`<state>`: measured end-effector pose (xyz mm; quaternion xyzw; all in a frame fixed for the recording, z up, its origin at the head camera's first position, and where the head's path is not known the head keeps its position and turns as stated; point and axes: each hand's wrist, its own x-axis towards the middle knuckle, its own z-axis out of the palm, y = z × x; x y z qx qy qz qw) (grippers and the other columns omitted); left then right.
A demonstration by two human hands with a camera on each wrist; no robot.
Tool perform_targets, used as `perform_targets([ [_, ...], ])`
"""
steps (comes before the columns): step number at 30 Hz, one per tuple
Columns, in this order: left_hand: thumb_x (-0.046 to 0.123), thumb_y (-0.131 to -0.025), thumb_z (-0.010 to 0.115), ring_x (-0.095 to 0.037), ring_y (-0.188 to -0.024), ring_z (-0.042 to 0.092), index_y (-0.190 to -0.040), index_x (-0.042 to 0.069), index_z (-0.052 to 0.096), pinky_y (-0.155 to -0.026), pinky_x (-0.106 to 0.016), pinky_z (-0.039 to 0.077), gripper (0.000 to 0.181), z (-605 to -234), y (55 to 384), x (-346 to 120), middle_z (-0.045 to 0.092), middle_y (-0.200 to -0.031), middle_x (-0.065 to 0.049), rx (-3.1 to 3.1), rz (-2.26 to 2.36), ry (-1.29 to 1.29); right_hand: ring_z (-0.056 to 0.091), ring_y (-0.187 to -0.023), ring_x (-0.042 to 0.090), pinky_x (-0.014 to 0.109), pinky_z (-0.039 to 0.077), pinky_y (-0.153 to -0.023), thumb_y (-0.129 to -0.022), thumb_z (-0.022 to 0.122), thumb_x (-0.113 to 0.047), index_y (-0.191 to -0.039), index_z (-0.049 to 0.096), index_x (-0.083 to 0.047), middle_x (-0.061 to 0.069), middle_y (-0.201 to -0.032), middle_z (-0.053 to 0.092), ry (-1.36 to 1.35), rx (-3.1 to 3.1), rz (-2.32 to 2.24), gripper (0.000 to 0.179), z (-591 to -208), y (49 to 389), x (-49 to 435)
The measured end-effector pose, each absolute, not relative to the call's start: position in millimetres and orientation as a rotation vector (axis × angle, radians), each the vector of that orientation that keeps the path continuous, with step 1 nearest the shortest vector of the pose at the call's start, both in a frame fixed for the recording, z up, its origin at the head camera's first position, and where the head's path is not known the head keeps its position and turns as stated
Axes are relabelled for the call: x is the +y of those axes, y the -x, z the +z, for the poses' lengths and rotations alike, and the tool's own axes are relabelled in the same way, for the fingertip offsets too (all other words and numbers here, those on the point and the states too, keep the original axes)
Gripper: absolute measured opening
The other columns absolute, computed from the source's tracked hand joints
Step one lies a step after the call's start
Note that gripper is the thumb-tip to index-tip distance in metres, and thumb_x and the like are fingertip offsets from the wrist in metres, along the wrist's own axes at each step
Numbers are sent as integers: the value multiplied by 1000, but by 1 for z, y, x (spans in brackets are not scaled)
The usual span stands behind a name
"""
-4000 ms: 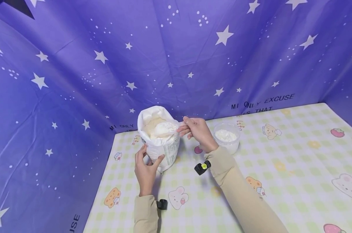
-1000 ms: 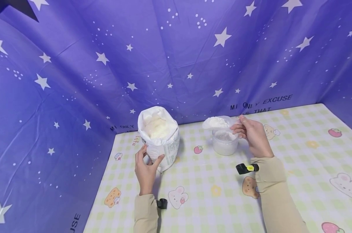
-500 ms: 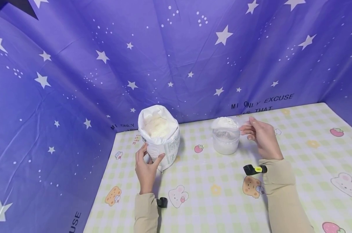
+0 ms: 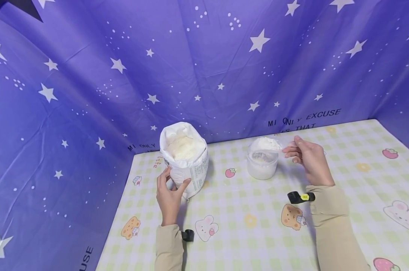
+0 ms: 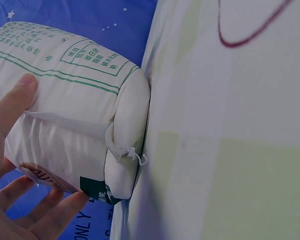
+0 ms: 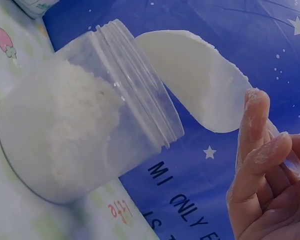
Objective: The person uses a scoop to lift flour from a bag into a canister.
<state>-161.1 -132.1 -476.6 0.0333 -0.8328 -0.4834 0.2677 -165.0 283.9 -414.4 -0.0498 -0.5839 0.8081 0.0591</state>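
An opened white bag of flour [image 4: 195, 175] stands upright at the back left, its top rolled out and pale flour showing inside. My left hand [image 4: 170, 197] holds its near side low down, thumb and fingers spread around opposite faces; green print shows on the bag [image 5: 65, 95] in the left wrist view. At the right, my right hand [image 4: 310, 160] pinches the handle of a translucent scoop [image 6: 200, 75] heaped with white flour. The scoop hangs just over the mouth of a clear plastic jar [image 4: 262, 171]. Flour fills the lower part of the jar, as the right wrist view shows.
A checked tablecloth [image 4: 231, 207] with cartoon prints covers the table. A blue star-patterned curtain [image 4: 197, 67] rises right behind the bag and jar, and along the left side.
My right hand has carried the loaded scoop from the bag rightward to the jar, shifting slightly further right in the last second. My left hand has stayed on the bag.
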Motion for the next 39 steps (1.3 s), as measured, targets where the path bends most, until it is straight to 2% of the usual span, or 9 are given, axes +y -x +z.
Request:
perform_targets([
  [12, 38, -73, 88, -27, -120, 59, -134, 14, 57, -90, -39, 61, 72, -477, 161, -132, 52, -141, -2, -2250, -1304, -86, 68, -65, 6, 14, 54, -52, -99, 60, -37, -89, 71, -12, -4, -76, 75, 138, -1869, 2334, 29, -415, 164, 288],
  [23, 37, -72, 89, -27, -119, 59, -133, 14, 57, -90, -38, 61, 72, -478, 162, -132, 53, -140, -1, -2246, -1302, -99, 68, -63, 6, 15, 52, -51, -102, 55, -36, -91, 67, -11, -5, -75, 74, 168, -1990, 2229, 30, -412, 164, 290],
  [26, 38, -73, 89, -27, -119, 59, -133, 15, 57, -91, -37, 61, 72, -478, 162, -132, 53, -140, -1, -2251, -1304, -102, 68, -63, 5, 15, 52, -51, -102, 53, -40, -93, 66, -11, -8, -74, 74, 201, -2075, 2135, 33, -411, 165, 289],
  [33, 37, -73, 89, -27, -120, 58, -134, 14, 57, -92, -38, 60, 73, -476, 160, -132, 52, -140, -2, -2260, -1317, -108, 68, -63, 4, 18, 51, -50, -102, 47, -48, -103, 62, -3, -13, -72, 72, 240, -2275, 1880, 47, -404, 166, 284],
  [39, 37, -73, 89, -26, -120, 58, -134, 15, 57, -92, -37, 60, 73, -476, 161, -132, 52, -141, -1, -2262, -1321, -115, 66, -59, 4, 19, 49, -47, -104, 46, -45, -101, 64, -1, -14, -67, 71, 237, -2316, 1775, 48, -398, 167, 280],
])
